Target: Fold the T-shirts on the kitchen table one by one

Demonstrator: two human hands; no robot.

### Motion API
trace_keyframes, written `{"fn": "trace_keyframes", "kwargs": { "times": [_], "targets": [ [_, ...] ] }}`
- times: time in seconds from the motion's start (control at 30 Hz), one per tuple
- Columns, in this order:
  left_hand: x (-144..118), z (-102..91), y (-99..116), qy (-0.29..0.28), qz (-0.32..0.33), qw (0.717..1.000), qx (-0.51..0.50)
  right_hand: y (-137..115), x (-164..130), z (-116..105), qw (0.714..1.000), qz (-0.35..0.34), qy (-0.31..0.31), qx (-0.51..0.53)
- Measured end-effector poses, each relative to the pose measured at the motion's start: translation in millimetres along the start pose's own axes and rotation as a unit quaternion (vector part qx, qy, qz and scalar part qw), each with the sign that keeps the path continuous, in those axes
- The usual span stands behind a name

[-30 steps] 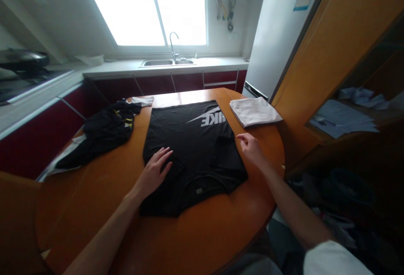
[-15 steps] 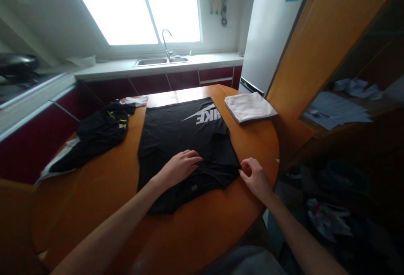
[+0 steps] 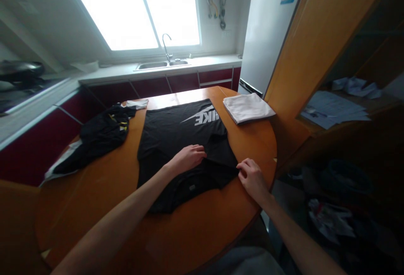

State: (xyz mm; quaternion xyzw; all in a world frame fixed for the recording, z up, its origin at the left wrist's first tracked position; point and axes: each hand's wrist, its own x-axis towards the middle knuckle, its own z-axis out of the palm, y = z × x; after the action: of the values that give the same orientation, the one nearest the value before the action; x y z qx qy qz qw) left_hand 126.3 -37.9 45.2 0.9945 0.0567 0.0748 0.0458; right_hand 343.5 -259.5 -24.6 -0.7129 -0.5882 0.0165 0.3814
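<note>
A black T-shirt (image 3: pixel 176 134) with a white logo lies spread on the wooden table, its collar toward me. My left hand (image 3: pixel 189 157) is over the middle of the shirt, fingers closed in a pinch on the cloth. At the shirt's right side, my right hand (image 3: pixel 252 178) pinches the sleeve's edge between thumb and fingers. A crease in the fabric runs between the two hands. The fingertips of my left hand are partly hidden.
On the round-ended table (image 3: pixel 104 195), a rumpled black garment (image 3: pixel 104 134) with white parts lies at left. A folded white cloth (image 3: pixel 248 107) sits at the right back. Beyond stand a sink (image 3: pixel 153 65) and a fridge (image 3: pixel 265 26). Papers (image 3: pixel 334 108) rest on a shelf.
My left hand has moved slightly right and its fingers have closed on the shirt. My right hand's fingers have drawn tighter at the sleeve. The view has shifted slightly.
</note>
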Motion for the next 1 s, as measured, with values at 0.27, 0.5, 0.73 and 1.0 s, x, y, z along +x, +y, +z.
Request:
{"fn": "trace_keyframes", "kwargs": {
  "times": [0.27,0.5,0.73,1.0],
  "targets": [
    [19.1,11.3,0.7,0.072,-0.067,0.994,-0.052,-2.8,-2.6,-12.3,1.000,0.001,-0.009,0.014],
    [93.8,63.2,9.6,0.043,-0.120,0.990,-0.067,-0.2,-2.0,-14.1,0.999,-0.003,0.004,0.037],
    [104.0,88.7,11.1,0.001,-0.146,0.989,-0.037,-1.6,-18.2,-7.0,0.994,-0.042,-0.101,-0.026],
    [97.0,58.9,15.1,0.030,-0.159,0.985,-0.065,2.4,11.1,-2.3,0.999,-0.004,-0.044,0.011]
  ]
}}
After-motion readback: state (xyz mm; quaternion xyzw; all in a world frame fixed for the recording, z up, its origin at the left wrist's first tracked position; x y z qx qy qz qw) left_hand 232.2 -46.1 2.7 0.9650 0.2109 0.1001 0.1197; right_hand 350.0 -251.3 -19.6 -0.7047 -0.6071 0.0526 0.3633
